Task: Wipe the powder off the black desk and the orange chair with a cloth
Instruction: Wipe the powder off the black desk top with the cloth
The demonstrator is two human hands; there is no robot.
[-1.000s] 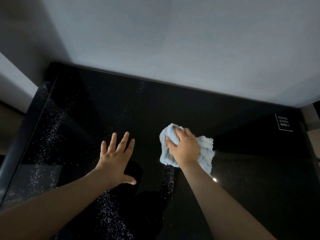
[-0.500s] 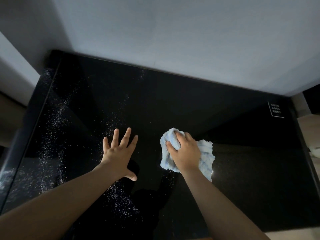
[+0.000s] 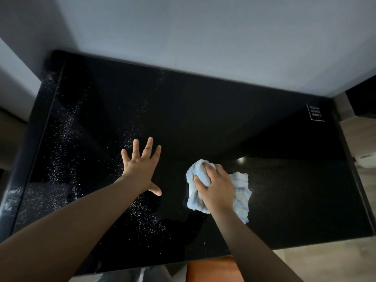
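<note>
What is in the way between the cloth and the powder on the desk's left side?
The left hand, spread flat on the black desk, lies between the cloth gripped by the right hand and that powder.

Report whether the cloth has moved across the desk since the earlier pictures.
Yes. The cloth, gripped by the right hand, has slid toward the near edge of the desk, farther from the white label at the far right corner.

Dim light falls on a plain pale-grey wall [image 3: 203, 37] beyond the desk's [image 3: 223, 119] far edge; wood-tone floor [image 3: 325, 261] flanks its right edge.
</note>
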